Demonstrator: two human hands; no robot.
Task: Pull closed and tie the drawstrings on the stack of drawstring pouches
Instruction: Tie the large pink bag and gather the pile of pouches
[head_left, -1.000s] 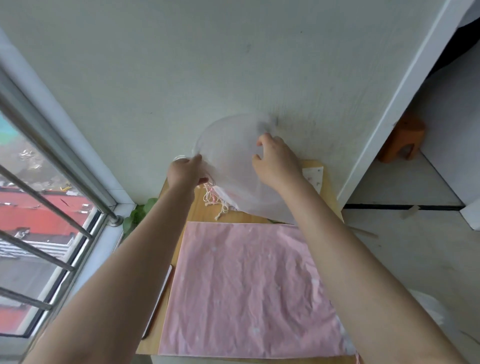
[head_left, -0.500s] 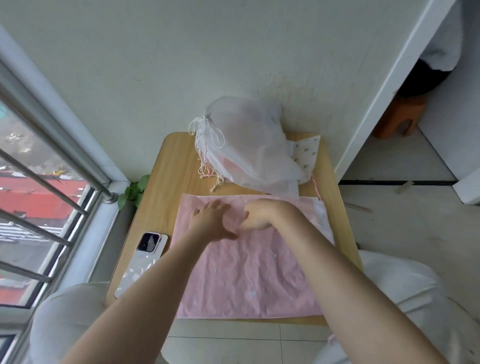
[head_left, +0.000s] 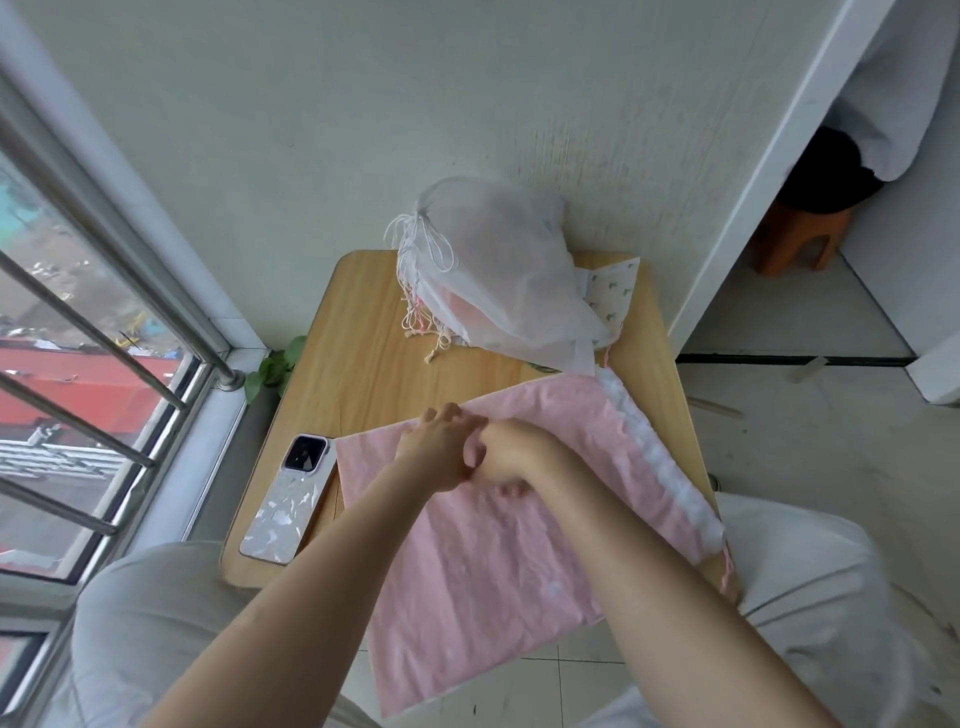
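Note:
A pink drawstring pouch (head_left: 493, 571) lies flat and askew on the small wooden table (head_left: 363, 338), its near corner hanging over the front edge. Its white ruffled mouth (head_left: 660, 457) runs along the right side, with a pink cord end (head_left: 727, 571) dangling there. My left hand (head_left: 441, 452) and my right hand (head_left: 511, 460) touch each other on the pouch's upper middle, fingers curled into the fabric. Behind them a white mesh pouch (head_left: 498, 270) with its drawstrings (head_left: 426, 244) gathered rests on a pile of other pouches, including a patterned one (head_left: 610, 291).
A phone (head_left: 291, 499) lies face down at the table's left front. The wall is just behind the table, and window bars (head_left: 104, 322) are on the left. An orange stool (head_left: 800, 239) stands on the floor at the right. My knees in grey trousers (head_left: 156, 623) flank the table.
Both hands left the white mesh pouch at the back and came down onto the pink pouch. The pink pouch has since turned askew and slid toward me over the front edge.

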